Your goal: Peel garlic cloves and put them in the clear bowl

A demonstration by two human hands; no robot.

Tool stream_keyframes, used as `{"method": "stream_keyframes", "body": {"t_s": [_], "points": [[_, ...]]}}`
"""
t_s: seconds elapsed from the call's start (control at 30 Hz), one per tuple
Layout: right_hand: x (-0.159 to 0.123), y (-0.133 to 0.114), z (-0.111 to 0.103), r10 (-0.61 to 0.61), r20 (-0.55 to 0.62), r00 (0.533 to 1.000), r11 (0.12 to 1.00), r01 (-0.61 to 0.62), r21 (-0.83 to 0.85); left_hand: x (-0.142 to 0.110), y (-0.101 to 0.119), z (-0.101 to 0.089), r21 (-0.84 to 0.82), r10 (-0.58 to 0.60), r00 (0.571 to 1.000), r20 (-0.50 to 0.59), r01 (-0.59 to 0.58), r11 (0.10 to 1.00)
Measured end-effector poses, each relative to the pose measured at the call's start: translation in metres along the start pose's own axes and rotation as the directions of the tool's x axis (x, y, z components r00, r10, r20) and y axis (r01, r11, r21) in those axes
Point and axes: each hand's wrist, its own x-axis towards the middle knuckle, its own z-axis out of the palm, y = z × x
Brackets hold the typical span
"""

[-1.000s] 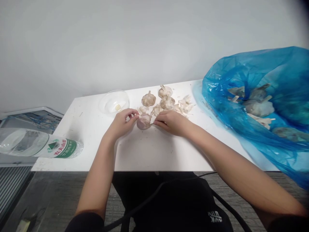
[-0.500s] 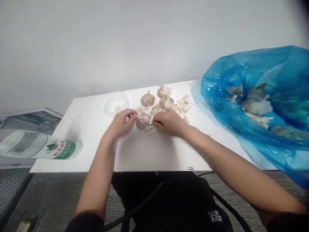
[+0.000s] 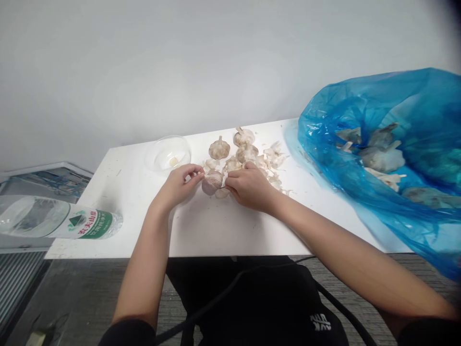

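Garlic bulb (image 3: 212, 183) in closed grip of left hand (image 3: 176, 187), right hand (image 3: 250, 187) just beside

White table (image 3: 219, 230) | garlic bulbs (image 3: 219, 148) | loose skins (image 3: 275, 156) | clear bowl (image 3: 167, 154) | water bottle (image 3: 82, 223) on its side | blue plastic bag (image 3: 324, 120)

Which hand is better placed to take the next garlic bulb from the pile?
Probably the right hand: it lies right beside the white papery garlic bulbs, while the left hand sits farther away, past the purple-streaked garlic bulb it touches.
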Motion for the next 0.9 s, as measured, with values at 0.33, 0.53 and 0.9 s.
{"method": "stream_keyframes", "body": {"t_s": [0.33,0.53,0.9], "points": [[0.003,-0.001,0.007,-0.029,-0.033,0.999,0.999,0.028,-0.038,0.0,-0.001,-0.001,0.007,0.004,1.0,-0.01,-0.004,1.0],[-0.003,-0.003,0.009,-0.049,-0.043,0.998,0.998,0.048,-0.03,-0.001,0.0,0.002,0.042,0.006,0.999,-0.052,-0.004,0.999],[-0.013,-0.015,0.006,-0.103,-0.009,0.995,0.994,0.103,-0.047,0.0,-0.003,0.009,0.077,0.045,0.993,-0.111,-0.036,0.996]]}}
